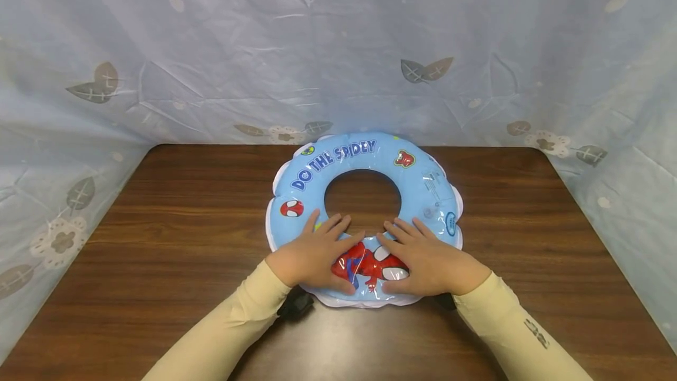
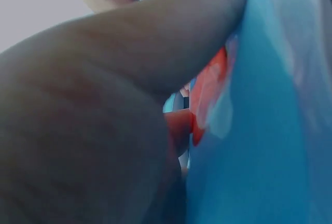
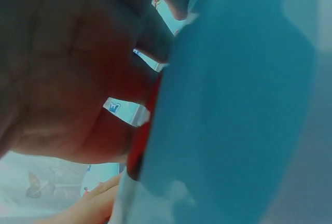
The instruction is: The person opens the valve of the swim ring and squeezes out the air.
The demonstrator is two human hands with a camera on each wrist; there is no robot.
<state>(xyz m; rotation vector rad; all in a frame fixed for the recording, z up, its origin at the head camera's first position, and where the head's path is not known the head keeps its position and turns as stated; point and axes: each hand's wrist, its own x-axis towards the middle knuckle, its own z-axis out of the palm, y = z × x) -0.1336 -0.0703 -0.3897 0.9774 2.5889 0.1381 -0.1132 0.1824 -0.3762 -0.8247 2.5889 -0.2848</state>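
Observation:
A light blue inflatable swim ring (image 1: 381,157) with a scalloped white edge lies flat on the table. Lettering, red masks and a red-and-blue cartoon figure decorate it. My left hand (image 1: 317,254) rests on the near left part of the ring, fingers spread toward the centre hole. Opposite it, my right hand (image 1: 431,257) lies on the near right part with its fingers spread too. The cartoon figure shows between the two thumbs. In the left wrist view the thumb (image 2: 135,47) touches the blue vinyl (image 2: 249,141). The right wrist view has the palm (image 3: 67,73) arched beside the ring (image 3: 233,105).
Beneath the ring is a dark wood-grain table (image 1: 201,216) with rounded far corners. A pale curtain (image 1: 338,46) printed with leaves and flowers hangs behind and on both sides. A black device (image 1: 295,304) sits under the left wrist.

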